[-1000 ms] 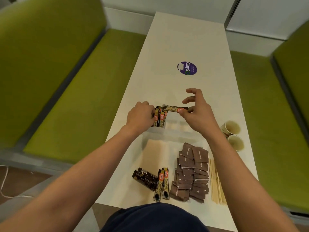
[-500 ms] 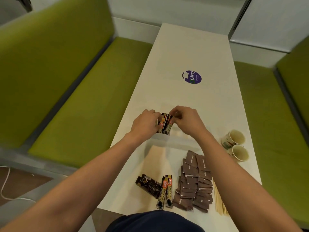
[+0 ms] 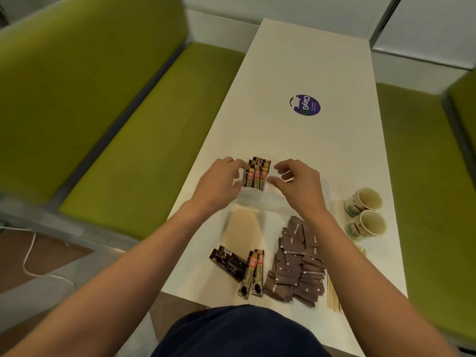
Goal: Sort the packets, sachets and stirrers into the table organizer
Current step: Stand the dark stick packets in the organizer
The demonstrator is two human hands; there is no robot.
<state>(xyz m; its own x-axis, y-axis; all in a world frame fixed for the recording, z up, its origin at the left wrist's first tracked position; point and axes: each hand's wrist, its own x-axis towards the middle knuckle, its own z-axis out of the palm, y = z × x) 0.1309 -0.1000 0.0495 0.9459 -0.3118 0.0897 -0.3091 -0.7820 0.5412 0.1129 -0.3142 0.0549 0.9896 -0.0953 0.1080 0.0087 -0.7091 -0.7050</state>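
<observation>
A clear table organizer [image 3: 260, 199] stands on the white table [image 3: 296, 60]. Several coffee stick sachets [image 3: 257, 173] stand upright in its far left compartment. My left hand [image 3: 219, 181] curls around the left side of that bundle, fingertips against it. My right hand [image 3: 298, 184] hovers just to the right of the bundle with fingers apart, holding nothing. Near the front edge lie a dark sachet [image 3: 229, 262], two gold sachets [image 3: 253, 274], a pile of brown packets [image 3: 298, 261] and wooden stirrers [image 3: 332, 292].
Two paper cups [image 3: 365, 202] lie on their sides at the right table edge. A purple round sticker [image 3: 305, 105] is further up the table. Green benches [image 3: 128, 140] run along both sides. A tan panel [image 3: 243, 228] shows at the organizer's near side.
My right hand carried a gold sachet to the bundle in the organizer, then let go and drew back to the right with its fingers open. My left hand has stayed at the bundle.
</observation>
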